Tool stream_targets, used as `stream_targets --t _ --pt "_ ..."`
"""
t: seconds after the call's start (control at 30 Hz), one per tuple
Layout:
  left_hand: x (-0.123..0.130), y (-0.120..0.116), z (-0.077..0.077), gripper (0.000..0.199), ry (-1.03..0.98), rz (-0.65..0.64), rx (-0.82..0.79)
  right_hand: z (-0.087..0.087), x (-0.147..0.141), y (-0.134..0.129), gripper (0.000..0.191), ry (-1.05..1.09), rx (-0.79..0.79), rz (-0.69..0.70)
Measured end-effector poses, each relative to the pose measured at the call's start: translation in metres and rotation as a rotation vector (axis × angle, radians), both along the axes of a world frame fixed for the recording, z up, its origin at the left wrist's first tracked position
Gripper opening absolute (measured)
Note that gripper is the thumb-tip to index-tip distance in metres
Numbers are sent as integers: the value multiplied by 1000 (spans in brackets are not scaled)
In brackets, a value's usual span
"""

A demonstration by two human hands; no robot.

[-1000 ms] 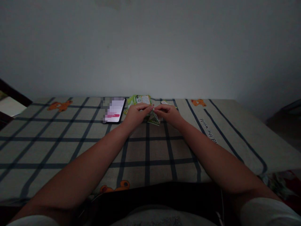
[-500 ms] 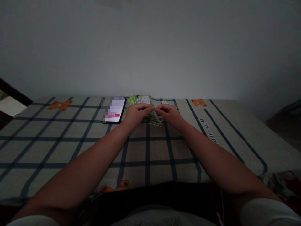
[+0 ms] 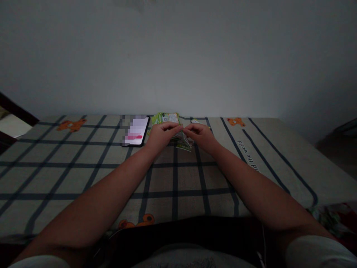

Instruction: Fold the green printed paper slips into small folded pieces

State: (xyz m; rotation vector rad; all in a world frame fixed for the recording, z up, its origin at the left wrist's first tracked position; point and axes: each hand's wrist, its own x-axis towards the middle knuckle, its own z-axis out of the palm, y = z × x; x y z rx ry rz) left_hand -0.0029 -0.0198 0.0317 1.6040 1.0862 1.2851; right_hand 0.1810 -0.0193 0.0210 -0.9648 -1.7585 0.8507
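My left hand [image 3: 161, 134] and my right hand [image 3: 202, 137] meet at the fingertips near the back of the table. Both pinch a small crinkled packet [image 3: 184, 140], whose green lower edge hangs below the fingers. Behind my left hand lies a green packet [image 3: 167, 118] with white printed panels. A small whitish piece [image 3: 196, 121] shows just behind my right hand. The fingers hide the top of the crinkled packet.
A lit phone [image 3: 136, 131] lies left of my left hand. The checked cloth [image 3: 186, 178] with orange bears covers the table, which meets a grey wall [image 3: 178, 59]. Dark wooden bars [image 3: 13, 111] stand at the far left.
The crinkled packet has shifted slightly between my fingertips. Both hands are in almost the same place.
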Motion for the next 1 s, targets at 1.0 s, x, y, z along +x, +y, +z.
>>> stream_targets --t 1.0 --pt "8 -2 -2 38 -102 -175 -301 -7 1 7 22 105 215 -104"
